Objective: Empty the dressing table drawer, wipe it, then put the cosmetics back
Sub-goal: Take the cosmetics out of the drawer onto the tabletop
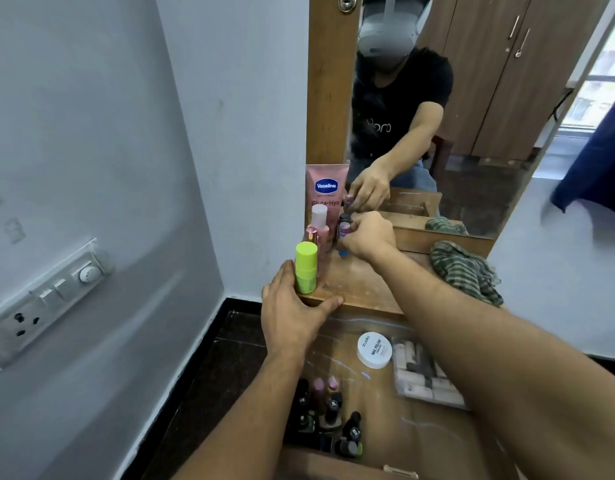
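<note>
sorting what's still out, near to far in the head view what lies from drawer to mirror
nail polish bottles → white tub → lime green bottle → white-capped pink bottle → Vaseline tube

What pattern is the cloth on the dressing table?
Green striped cloth, seen best in the head view.

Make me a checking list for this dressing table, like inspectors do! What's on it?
Surface: wooden table top; drawer below stands open.
Job's things: green bottle, Vaseline tube, pink bottle, striped cloth on top; nail polish bottles, white tub, clear box in drawer.
Clutter: nothing seen.
Hands: left hand rests on table edge beside green bottle; right hand pinches small bottle.
Cables: nothing seen.
Surroundings: mirror, wall switchboard.
</note>
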A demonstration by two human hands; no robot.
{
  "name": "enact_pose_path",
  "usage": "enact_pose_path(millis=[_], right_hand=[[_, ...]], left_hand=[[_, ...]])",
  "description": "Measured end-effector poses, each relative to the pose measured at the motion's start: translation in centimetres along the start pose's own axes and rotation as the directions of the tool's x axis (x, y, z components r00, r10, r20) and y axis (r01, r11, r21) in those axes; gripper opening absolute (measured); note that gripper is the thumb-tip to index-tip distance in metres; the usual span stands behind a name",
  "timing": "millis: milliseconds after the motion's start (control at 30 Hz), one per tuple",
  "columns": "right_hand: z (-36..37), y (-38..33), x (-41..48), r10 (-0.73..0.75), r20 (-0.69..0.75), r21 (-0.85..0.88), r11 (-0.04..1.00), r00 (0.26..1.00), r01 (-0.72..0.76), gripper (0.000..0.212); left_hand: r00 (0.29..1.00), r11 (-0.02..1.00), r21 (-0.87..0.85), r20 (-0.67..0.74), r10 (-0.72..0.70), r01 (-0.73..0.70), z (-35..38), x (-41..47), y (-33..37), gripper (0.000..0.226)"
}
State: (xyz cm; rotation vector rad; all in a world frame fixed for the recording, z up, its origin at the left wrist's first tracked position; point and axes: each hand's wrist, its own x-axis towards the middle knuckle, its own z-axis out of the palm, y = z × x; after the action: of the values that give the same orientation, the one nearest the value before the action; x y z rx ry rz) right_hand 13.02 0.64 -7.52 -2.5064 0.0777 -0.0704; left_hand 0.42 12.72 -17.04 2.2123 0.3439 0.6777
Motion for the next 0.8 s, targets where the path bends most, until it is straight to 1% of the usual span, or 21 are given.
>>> enact_pose_path(millis=[67,233,367,500,733,800], right_hand=[[1.2,-0.1,0.6,0.024,-0.015,0.025,0.999,1.0,-0.023,0.025],[2.6,-0.3,1.0,0.049,-0.066,0.066,0.997,0.997,-0.045,0.035],[2.8,-0.5,0.9,0.043,-0.106,0.052,0.998,0.993,-0.038,0.036],[3.1,-0.2,0.6,0.034,-0.114,0.044,0.999,0.993,-0.029,0.037],[2.5,0.3,0.2,0.007,-0.103,0.005,1.0,0.995,-0.007,0.049],[1.7,0.4,-0.4,-0.015,-0.119,0.007,1.0,0.993,0.016,0.049]], left_hand=[[1.0,1.0,-0.007,-0.005,0.008,-0.008,0.1,0.1,-0.2,0.111],[0.999,0.999,0.011,-0.016,0.036,-0.036,0.2,0.2,-0.4,0.113],[0.999,0.999,0.015,-0.02,0.049,-0.049,0.3,0.2,-0.6,0.113],[0.998,0.999,0.015,-0.023,0.05,-0.05,0.3,0.1,-0.4,0.114],[0.999,0.998,0.026,-0.012,0.049,-0.048,0.2,0.0,-0.4,0.109],[0.999,0.998,0.03,-0.002,0.046,-0.046,0.1,0.2,-0.3,0.106]])
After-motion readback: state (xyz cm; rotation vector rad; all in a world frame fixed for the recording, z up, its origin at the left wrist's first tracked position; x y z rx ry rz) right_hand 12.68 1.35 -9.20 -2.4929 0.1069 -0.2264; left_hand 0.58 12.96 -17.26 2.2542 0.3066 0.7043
